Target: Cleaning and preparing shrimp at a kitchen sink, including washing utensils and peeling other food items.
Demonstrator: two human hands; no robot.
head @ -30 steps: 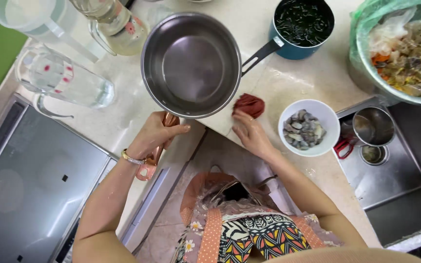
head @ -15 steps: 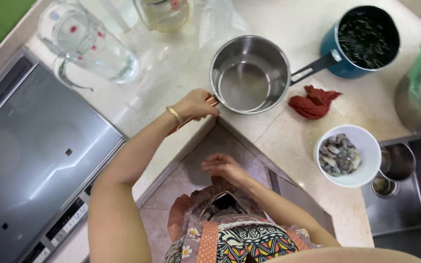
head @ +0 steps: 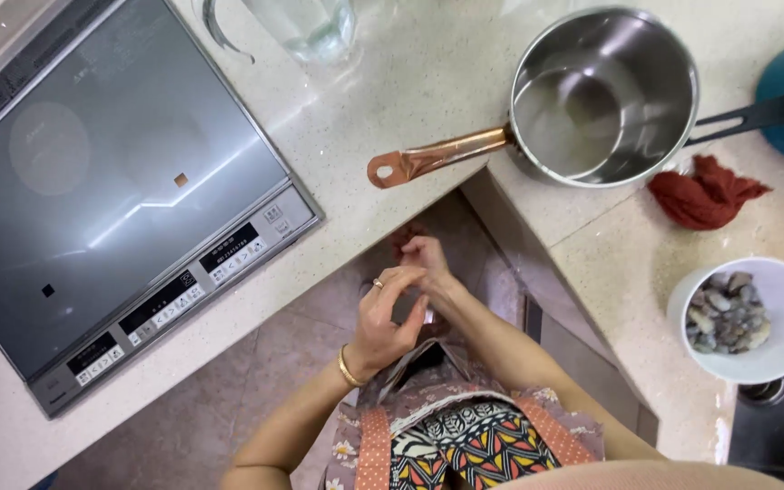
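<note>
Released since half a second ago, the steel saucepan (head: 602,95) is left on the counter (head: 392,100), and the left hand (head: 390,313) has been drawn back to meet the right hand (head: 424,263) below the counter edge. Both hands are held loosely curled, fingertips touching each other, nothing grasped. One saucepan, one red cloth (head: 705,191) and one white bowl (head: 746,318) of shells are counted. The copper handle (head: 433,159) is pointed down-left along the pan's long axis, overhanging the counter's inner corner. Bare counter is seen between pan and cooktop (head: 111,191).
</note>
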